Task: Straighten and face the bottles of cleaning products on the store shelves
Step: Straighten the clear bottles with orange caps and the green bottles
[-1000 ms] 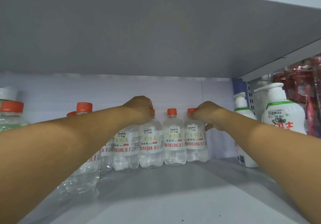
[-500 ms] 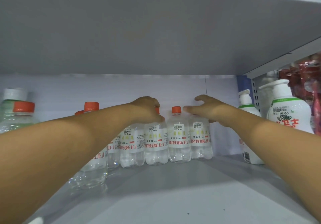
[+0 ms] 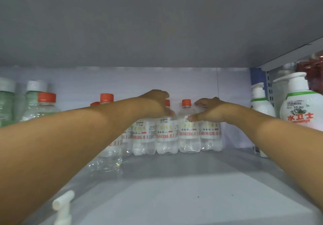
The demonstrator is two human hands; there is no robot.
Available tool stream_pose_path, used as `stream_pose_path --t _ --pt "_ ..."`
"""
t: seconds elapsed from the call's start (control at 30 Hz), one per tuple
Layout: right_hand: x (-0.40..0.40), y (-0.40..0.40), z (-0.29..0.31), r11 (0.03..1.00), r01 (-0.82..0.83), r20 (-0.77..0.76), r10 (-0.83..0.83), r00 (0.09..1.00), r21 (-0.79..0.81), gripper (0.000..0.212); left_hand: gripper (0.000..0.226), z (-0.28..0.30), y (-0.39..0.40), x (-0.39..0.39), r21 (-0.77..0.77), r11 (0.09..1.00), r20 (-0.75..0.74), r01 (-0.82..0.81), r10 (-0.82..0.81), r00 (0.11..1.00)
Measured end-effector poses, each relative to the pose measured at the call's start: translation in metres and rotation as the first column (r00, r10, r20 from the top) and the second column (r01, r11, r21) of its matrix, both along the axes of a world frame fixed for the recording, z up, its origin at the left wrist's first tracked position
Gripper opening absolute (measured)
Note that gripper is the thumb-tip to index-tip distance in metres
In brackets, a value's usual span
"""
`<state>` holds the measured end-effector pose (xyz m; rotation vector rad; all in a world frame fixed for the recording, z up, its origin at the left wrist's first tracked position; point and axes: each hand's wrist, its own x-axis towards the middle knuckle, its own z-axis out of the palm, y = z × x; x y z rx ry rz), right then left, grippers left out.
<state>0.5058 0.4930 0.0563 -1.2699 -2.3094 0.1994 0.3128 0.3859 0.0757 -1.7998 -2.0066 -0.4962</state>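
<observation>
1. Two bare forearms reach from the bottom corners deep into a grey store shelf (image 3: 174, 181), under the grey shelf above (image 3: 157, 24).
2. A row of clear bottles (image 3: 145, 137) with orange caps and white labels stands upright against the back wall, just right of centre, labels facing forward.
3. The left hand (image 3: 153, 105), slightly above centre, has its fingers curled over the neck of one bottle in the row (image 3: 167, 137); its orange cap peeks out beside the knuckles.
4. The right hand (image 3: 209, 111), at about 2 o'clock from centre, wraps the top of the end bottle (image 3: 210, 137); its thumb touches the shoulder of the neighbouring bottle (image 3: 188, 137), which stands uncovered between the hands.
5. At 3 o'clock stand white pump bottles (image 3: 300, 113) with green bands.
6. At 9 o'clock are green bottles (image 3: 7, 107) with grey caps, and more orange-capped clear bottles.
7. At 7 o'clock a white pump nozzle (image 3: 63, 202) pokes into view.
</observation>
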Motion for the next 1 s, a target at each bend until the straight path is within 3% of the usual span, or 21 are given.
stream_pose_path --t 0.1,0.2,0.3,0.37,0.47,0.53,0.6,0.77,0.9,1.0 --pt "-0.003 -0.006 0.005 0.996 0.059 -0.053 -0.056 0.997 0.06 0.104 0.057 0.016 -0.051 -0.004 0.228 0.96 0.042 0.164 -0.178 0.983" --pt "-0.009 -0.025 0.015 0.973 0.026 -0.229 0.028 0.973 0.23 0.088 0.018 0.027 -0.134 -0.025 0.496 0.83 0.012 0.257 -0.303 0.953" --pt "-0.023 -0.063 0.018 0.901 -0.205 -0.396 0.36 0.845 0.382 0.042 0.01 0.017 -0.216 -0.065 0.659 0.742 0.092 0.123 -0.242 0.966" --pt "-0.044 -0.099 0.017 0.863 -0.378 -0.372 0.49 0.788 0.336 0.027 0.01 0.002 -0.252 -0.093 0.688 0.722 0.206 -0.072 -0.1 0.973" --pt "-0.089 -0.149 0.017 0.853 -0.497 -0.159 0.519 0.84 0.158 0.043 0.04 -0.02 -0.274 -0.126 0.503 0.8 0.412 -0.327 0.111 0.904" --pt "-0.117 -0.173 0.021 0.885 -0.463 -0.011 0.464 0.886 0.043 0.068 0.062 -0.033 -0.273 -0.137 0.269 0.899 0.527 -0.346 0.163 0.834" --pt "-0.134 -0.19 0.026 0.924 -0.382 0.077 0.382 0.921 -0.008 0.076 0.074 -0.04 -0.262 -0.147 0.138 0.949 0.597 -0.282 0.148 0.789" --pt "-0.145 -0.203 0.028 0.948 -0.317 0.073 0.316 0.946 -0.002 0.044 0.077 -0.039 -0.231 -0.17 0.078 0.975 0.524 -0.208 0.137 0.841" --pt "-0.137 -0.205 0.028 0.98 -0.197 0.045 0.198 0.979 -0.013 0.047 0.08 -0.029 -0.214 -0.171 0.017 0.988 0.476 -0.153 0.127 0.87" --pt "-0.133 -0.201 0.024 0.993 -0.121 0.046 0.12 0.992 0.011 0.051 0.068 -0.024 -0.202 -0.161 -0.024 0.996 0.47 -0.089 0.09 0.878"
